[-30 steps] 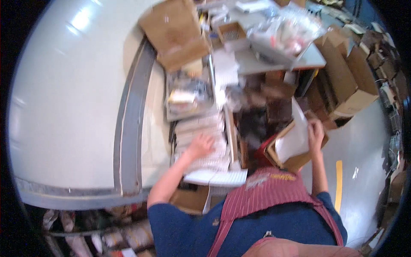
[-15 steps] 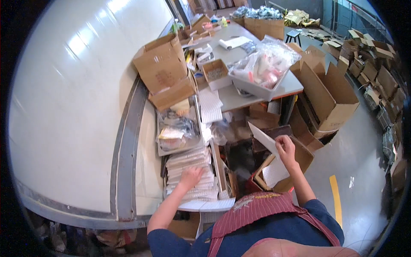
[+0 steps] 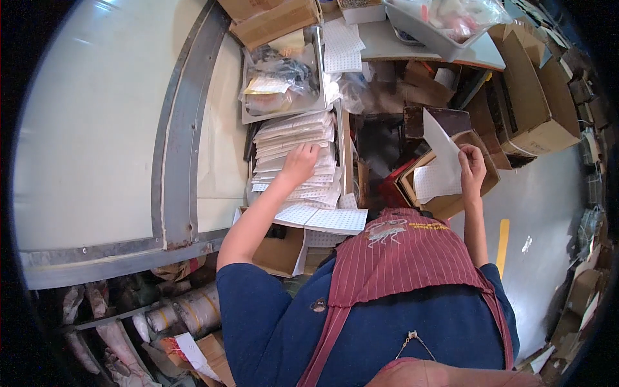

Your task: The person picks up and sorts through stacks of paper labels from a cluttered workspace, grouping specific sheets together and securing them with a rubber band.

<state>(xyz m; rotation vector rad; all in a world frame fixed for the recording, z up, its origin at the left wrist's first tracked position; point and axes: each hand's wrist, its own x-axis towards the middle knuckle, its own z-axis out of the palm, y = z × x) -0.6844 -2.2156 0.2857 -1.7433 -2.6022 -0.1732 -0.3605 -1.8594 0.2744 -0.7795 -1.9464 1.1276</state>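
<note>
My left hand [image 3: 302, 162] rests on a stack of white paper packets [image 3: 276, 146] printed with small marks, which lie overlapped in a long tray. Its fingers are bent and pressed together on the packets; what they pinch, if anything, is hidden. Out to the right, my right hand [image 3: 473, 166] grips the edge of a white paper sheet [image 3: 440, 143], thumb against fingers. The sheet stands tilted above an open cardboard box [image 3: 488, 175]. Another printed sheet [image 3: 425, 184] shows inside this box. Printed sheets [image 3: 327, 218] also lie at the near end of the stack.
Beyond the packets sits a grey tray [image 3: 247, 117] of plastic-bagged items. A grey bin [image 3: 412, 29] with clear bags stands on the far table. Large open cartons [image 3: 548, 132] are at the right. A metal-edged white panel [image 3: 97, 142] fills the left side.
The view has tilted down toward my body, so the far table sits higher in it. My right hand still holds the sheet, now more upright. My left hand remains on the packets, fingers more bent.
</note>
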